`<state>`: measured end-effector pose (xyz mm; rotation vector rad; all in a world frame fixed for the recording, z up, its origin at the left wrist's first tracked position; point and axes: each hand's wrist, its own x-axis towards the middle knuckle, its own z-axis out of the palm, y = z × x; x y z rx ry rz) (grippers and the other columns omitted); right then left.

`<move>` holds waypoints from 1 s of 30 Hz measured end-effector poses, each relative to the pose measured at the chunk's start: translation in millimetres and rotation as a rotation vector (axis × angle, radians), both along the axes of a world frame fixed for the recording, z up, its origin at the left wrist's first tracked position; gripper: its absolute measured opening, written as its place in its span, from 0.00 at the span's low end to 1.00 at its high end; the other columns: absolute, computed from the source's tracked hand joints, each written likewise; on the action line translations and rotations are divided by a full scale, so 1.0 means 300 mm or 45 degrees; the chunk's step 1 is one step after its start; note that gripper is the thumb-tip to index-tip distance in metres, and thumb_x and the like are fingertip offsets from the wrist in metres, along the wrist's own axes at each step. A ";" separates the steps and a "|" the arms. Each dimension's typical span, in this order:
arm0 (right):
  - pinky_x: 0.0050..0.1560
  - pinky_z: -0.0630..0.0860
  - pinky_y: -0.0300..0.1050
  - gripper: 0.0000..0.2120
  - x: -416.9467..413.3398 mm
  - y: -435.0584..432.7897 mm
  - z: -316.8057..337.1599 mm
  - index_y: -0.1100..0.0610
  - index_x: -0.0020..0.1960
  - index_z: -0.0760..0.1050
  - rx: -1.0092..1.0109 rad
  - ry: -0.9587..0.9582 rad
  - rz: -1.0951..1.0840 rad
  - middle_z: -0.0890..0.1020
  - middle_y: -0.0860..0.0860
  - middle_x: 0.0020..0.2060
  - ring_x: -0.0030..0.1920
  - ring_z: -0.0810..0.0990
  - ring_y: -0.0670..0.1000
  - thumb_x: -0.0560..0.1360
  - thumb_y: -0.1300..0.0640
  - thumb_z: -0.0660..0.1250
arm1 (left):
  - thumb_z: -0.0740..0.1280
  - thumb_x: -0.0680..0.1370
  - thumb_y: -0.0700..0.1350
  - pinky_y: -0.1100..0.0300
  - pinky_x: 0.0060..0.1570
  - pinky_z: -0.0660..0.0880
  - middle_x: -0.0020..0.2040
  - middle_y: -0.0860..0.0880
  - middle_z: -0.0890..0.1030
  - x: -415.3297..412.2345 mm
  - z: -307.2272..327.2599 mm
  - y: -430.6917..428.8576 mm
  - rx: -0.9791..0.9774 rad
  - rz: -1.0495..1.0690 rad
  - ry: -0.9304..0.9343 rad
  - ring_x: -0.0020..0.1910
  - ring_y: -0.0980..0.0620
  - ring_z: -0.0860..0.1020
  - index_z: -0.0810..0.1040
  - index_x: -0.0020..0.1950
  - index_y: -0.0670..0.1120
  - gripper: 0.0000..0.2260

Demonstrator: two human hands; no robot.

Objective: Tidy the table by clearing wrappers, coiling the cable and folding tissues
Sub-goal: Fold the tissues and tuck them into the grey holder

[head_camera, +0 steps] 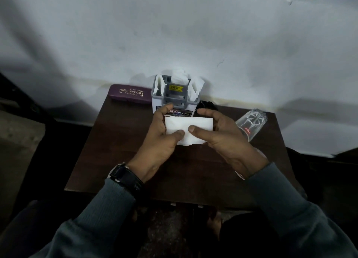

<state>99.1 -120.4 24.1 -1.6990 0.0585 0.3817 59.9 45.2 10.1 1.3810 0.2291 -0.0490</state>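
Observation:
A white tissue (187, 125), folded into a rectangle, is held above the middle of the dark wooden table (120, 160). My left hand (160, 139) grips its left side, thumb pressed on top. My right hand (222, 133) grips its right side, thumb also on top near the centre. Behind the tissue stands a grey and white holder (174, 96) with several white tissues sticking out of its compartments. A black cable (208, 105) lies bunched behind my right hand, partly hidden.
A purple spectacle case (130, 94) lies at the table's far left corner. A clear glass (250, 122) lies on its side at the right. A white wall rises right behind the table. Dark floor surrounds the table's sides.

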 end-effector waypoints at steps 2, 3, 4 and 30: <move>0.50 0.84 0.49 0.25 -0.002 -0.004 0.010 0.50 0.65 0.78 0.027 -0.001 0.029 0.85 0.51 0.58 0.57 0.86 0.53 0.70 0.59 0.81 | 0.68 0.76 0.26 0.48 0.60 0.80 0.64 0.42 0.80 0.007 -0.004 0.007 -0.044 0.066 0.019 0.62 0.43 0.81 0.67 0.74 0.50 0.32; 0.51 0.84 0.49 0.25 -0.004 -0.006 0.014 0.51 0.64 0.79 0.040 0.002 0.053 0.85 0.51 0.58 0.57 0.86 0.52 0.70 0.59 0.81 | 0.69 0.75 0.26 0.47 0.58 0.81 0.61 0.42 0.82 0.010 -0.005 0.009 -0.074 0.102 0.031 0.60 0.43 0.82 0.68 0.74 0.49 0.32; 0.51 0.84 0.48 0.23 -0.008 -0.004 0.019 0.52 0.63 0.80 0.041 -0.004 0.067 0.86 0.51 0.57 0.57 0.86 0.52 0.70 0.60 0.80 | 0.69 0.74 0.25 0.47 0.56 0.81 0.58 0.43 0.83 0.013 -0.005 0.011 -0.111 0.133 0.047 0.58 0.43 0.83 0.69 0.74 0.49 0.32; 0.69 0.66 0.51 0.20 0.271 0.132 0.139 0.49 0.67 0.75 -1.074 -1.033 0.279 0.84 0.53 0.50 0.57 0.81 0.54 0.76 0.51 0.71 | 0.72 0.78 0.38 0.55 0.52 0.81 0.57 0.50 0.85 0.026 0.026 0.132 -0.426 0.596 0.380 0.54 0.51 0.85 0.70 0.70 0.51 0.23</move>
